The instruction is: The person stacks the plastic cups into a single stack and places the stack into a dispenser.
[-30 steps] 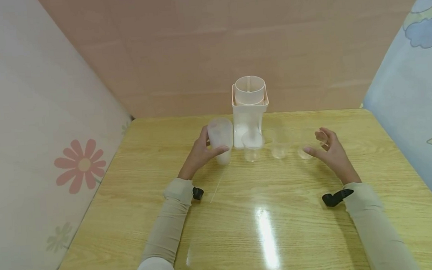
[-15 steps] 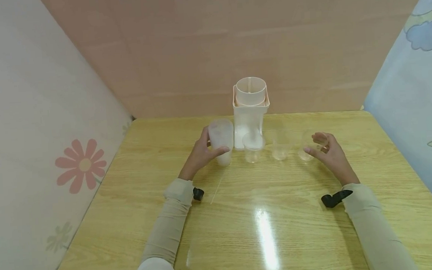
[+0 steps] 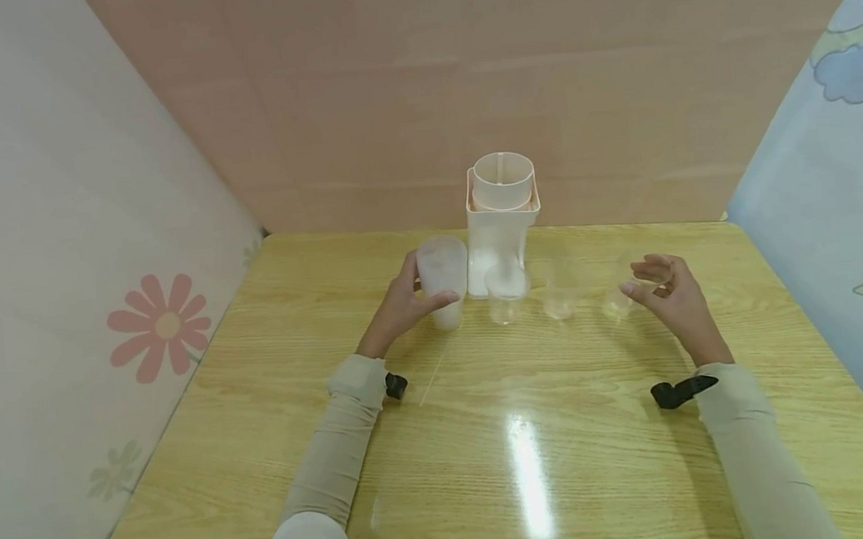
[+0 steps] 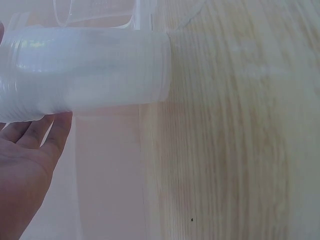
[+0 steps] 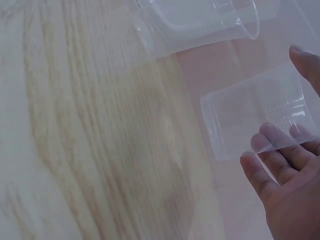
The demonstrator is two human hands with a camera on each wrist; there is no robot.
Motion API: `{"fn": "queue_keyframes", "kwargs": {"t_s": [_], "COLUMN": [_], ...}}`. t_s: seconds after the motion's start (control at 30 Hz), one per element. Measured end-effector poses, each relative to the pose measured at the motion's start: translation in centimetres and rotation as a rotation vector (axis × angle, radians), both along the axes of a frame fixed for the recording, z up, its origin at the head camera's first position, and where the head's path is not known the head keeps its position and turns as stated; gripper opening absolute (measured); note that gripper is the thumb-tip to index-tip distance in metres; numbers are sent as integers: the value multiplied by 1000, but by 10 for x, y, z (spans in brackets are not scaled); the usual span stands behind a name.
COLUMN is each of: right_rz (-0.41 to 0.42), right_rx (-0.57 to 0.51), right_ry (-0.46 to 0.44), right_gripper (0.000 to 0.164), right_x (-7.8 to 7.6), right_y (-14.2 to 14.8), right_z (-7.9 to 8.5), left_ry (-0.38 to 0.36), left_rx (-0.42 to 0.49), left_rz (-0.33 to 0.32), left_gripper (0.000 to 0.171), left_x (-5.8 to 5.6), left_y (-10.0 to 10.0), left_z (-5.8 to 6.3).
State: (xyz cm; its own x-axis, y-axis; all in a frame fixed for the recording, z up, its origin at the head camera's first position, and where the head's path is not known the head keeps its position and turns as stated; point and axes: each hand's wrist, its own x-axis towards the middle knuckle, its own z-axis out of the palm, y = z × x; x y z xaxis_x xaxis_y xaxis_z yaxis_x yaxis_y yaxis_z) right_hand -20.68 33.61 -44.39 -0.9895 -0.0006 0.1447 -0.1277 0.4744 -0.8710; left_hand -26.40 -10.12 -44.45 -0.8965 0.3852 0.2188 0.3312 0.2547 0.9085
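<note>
My left hand (image 3: pixel 402 309) grips a tall stack of clear plastic cups (image 3: pixel 444 262), thumb across the front and fingers behind; the stack stands upright on the table. In the left wrist view the nested rims of the stack (image 4: pixel 90 70) show close to the fingers. My right hand (image 3: pixel 676 302) holds a single clear plastic cup (image 5: pixel 250 115) between thumb and fingers near its rim. That cup looks raised over the table in the right wrist view. Two more clear cups, one (image 3: pixel 505 308) and another (image 3: pixel 558 306), stand in a row between my hands.
Behind the cups stands a tall white plastic holder (image 3: pixel 496 248) with a round open tube (image 3: pixel 503 183) at its top. A thin pale stick or straw (image 3: pixel 432 380) lies on the wooden table (image 3: pixel 610 457). Fabric walls (image 3: pixel 361 124) close off the back and sides.
My right hand lowers its cup to the end of the row, then shifts slightly right with the cup still in its grasp. My left hand stays on the stack.
</note>
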Motion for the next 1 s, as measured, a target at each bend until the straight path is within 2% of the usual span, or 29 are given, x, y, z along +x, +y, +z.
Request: {"fn": "queue_keyframes", "kwargs": {"t_s": [0.37,0.53,0.73,1.0], "right_rz": [-8,4,4,19], "right_rx": [-52,-48,-30,-60], "right_ry": [44,66,87,118], "right_gripper": [67,67,66,66], "right_x": [5,5,3,0], "right_y": [-3,-6,-11,-17], "right_z": [16,24,34,43], "left_ry": [-5,-14,10,17], "left_rx": [-6,-14,-9,-1], "left_rz": [-8,-2,-1,-6], "left_gripper": [92,92,93,94], "left_x": [0,1,1,2], "left_y": [0,0,0,1], "left_z": [0,0,1,1]}}
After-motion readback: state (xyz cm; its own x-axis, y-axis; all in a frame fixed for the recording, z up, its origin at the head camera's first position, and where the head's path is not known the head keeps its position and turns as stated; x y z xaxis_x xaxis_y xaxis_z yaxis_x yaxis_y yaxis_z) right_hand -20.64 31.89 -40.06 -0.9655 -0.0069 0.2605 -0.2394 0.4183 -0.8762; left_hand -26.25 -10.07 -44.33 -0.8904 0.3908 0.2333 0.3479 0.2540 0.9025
